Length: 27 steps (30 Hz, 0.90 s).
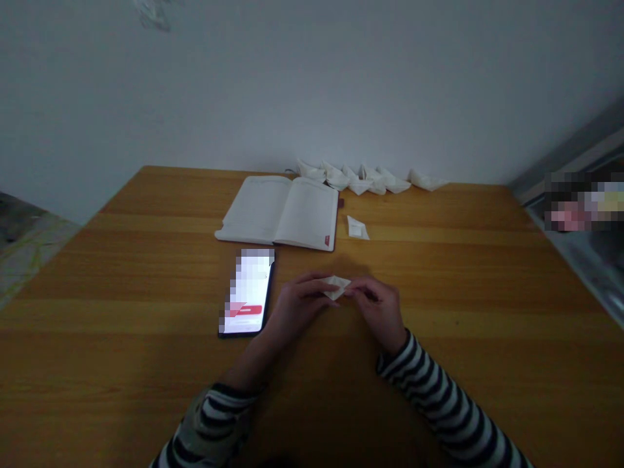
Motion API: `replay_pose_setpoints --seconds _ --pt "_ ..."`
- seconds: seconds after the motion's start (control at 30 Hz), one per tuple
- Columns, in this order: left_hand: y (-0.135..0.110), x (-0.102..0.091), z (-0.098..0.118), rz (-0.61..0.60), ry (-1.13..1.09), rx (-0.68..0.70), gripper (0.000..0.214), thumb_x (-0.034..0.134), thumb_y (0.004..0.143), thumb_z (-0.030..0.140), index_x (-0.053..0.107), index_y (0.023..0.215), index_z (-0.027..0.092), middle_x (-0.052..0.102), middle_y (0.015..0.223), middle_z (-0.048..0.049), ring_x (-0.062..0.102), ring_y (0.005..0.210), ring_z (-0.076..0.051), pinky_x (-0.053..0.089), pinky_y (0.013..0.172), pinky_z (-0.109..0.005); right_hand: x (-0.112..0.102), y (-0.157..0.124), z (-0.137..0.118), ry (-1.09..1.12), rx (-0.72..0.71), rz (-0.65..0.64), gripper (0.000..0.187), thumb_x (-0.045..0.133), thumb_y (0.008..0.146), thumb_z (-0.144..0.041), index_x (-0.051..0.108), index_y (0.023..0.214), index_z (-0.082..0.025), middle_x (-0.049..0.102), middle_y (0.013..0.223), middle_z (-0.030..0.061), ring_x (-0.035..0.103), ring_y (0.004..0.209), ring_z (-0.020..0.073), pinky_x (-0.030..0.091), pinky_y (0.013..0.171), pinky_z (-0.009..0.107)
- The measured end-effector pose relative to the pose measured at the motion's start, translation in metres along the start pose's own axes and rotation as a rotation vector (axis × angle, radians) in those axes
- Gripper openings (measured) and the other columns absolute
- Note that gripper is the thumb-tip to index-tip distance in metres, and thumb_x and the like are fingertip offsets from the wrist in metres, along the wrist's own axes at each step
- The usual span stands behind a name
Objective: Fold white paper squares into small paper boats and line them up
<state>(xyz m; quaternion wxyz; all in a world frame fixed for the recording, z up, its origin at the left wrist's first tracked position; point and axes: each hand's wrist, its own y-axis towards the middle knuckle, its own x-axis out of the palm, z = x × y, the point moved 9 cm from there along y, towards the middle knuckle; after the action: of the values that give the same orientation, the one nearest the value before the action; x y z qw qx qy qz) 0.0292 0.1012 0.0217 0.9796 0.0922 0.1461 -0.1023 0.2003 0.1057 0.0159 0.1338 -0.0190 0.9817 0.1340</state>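
A small folded piece of white paper is held between both hands just above the wooden table. My left hand pinches its left side with closed fingers. My right hand pinches its right side, fingers curled. Both sleeves are black-and-white striped. A lit phone lies flat just left of my left hand.
An open notebook lies behind the phone. A small folded paper sits to its right. A row of several folded white paper shapes lines the table's far edge against the wall. A grey ledge borders the right side.
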Motion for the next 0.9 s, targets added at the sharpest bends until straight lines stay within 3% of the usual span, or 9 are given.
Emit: replay_pose_setpoints --seconds 0.27,0.47,0.7,0.8,0.9 --pt "0.001 -0.002 -0.008 0.058 -0.019 -0.128 0.004 0.079 0.074 0.021 0.080 0.078 0.021 0.076 0.093 -0.0058 0.071 0.084 -0.019 0.054 0.077 -0.028 -0.001 -0.003 0.001 -0.030 0.010 0.055 0.011 0.066 0.084 -0.018 0.071 0.075 -0.022 0.073 0.072 -0.0005 0.068 0.064 0.0147 0.052 0.062 0.024" --pt "-0.006 -0.012 -0.025 0.292 -0.199 -0.352 0.010 0.084 0.064 0.023 0.077 0.069 0.018 0.077 0.076 -0.0034 0.072 0.074 -0.019 0.057 0.074 -0.029 0.000 -0.005 -0.007 -0.043 -0.026 0.104 0.011 0.068 0.083 -0.017 0.071 0.073 -0.022 0.073 0.072 -0.0001 0.068 0.065 0.0148 0.053 0.063 0.025" --pt "-0.008 -0.015 -0.024 0.306 -0.224 -0.383 0.017 0.086 0.058 0.023 0.078 0.073 0.019 0.079 0.080 -0.0032 0.073 0.076 -0.020 0.058 0.078 -0.032 -0.007 -0.010 -0.012 0.009 -0.086 0.175 0.014 0.066 0.083 -0.015 0.072 0.073 -0.023 0.075 0.077 0.0008 0.071 0.075 0.0166 0.056 0.072 0.028" --pt "-0.008 -0.022 -0.020 0.333 -0.092 -0.327 0.012 0.083 0.062 0.024 0.078 0.073 0.020 0.078 0.078 -0.0026 0.072 0.076 -0.020 0.057 0.078 -0.033 -0.009 -0.007 -0.003 0.033 -0.015 0.185 0.013 0.065 0.084 -0.016 0.070 0.074 -0.023 0.073 0.074 0.0006 0.070 0.072 0.0165 0.055 0.069 0.028" --pt "-0.007 -0.017 -0.024 0.291 -0.115 -0.342 0.015 0.082 0.065 0.026 0.077 0.076 0.018 0.078 0.078 -0.0035 0.071 0.073 -0.019 0.056 0.072 -0.030 0.000 -0.001 0.010 0.188 0.133 0.101 0.005 0.072 0.079 -0.022 0.067 0.077 -0.023 0.071 0.071 -0.0004 0.067 0.065 0.0156 0.054 0.062 0.027"
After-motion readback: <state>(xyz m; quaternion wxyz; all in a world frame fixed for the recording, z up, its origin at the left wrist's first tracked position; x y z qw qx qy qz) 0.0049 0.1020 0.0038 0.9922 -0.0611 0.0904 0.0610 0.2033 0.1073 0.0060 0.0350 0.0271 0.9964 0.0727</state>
